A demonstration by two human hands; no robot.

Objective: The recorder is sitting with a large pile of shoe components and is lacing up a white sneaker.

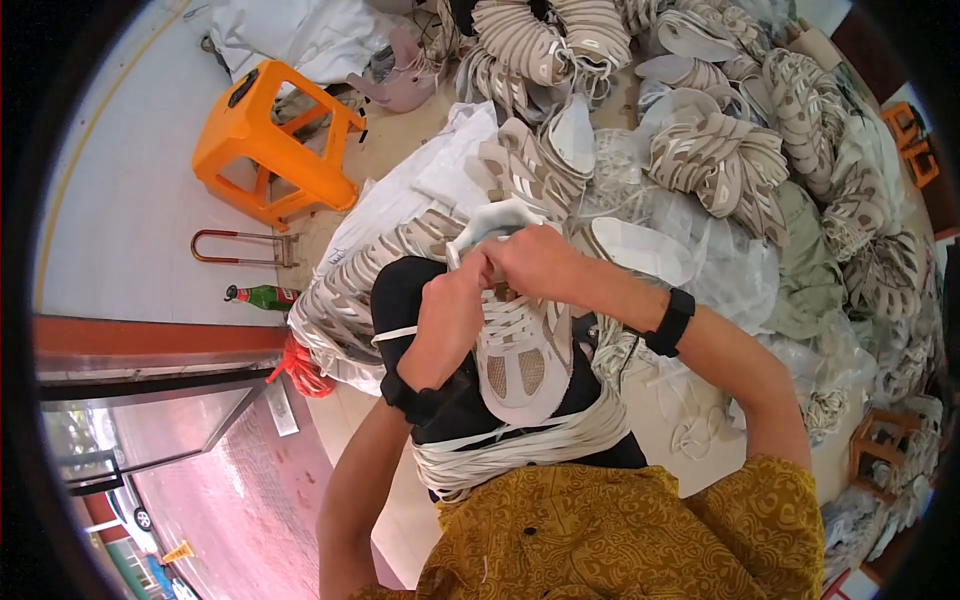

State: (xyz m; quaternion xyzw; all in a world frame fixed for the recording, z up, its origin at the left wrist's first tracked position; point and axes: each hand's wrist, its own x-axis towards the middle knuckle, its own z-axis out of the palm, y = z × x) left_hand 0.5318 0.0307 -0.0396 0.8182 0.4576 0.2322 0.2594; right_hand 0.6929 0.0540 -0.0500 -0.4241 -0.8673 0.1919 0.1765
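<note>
Honestly, the shoe upper [520, 350] is sitting on the person's lap with its toe pointing at them, and both hands are bunched at the tongue end. The left hand [450, 320] is closing its fingers around the white lace [505, 318], and the right hand [535, 262] is curling tight over the collar, pinching something there. What exactly it's pinching I can't tell, since the knuckles are covering it.

Risk-wise, I'm guessing the lace could be getting pulled unevenly or skipping an eyelet, because the hands are blocking the eyelets. The loose bundle of white laces [520, 445] draped over the lap could also be slipping off or tangling. The piles of uppers [720, 160] behind are blurring together at the rim, so counting them isn't happening.
</note>
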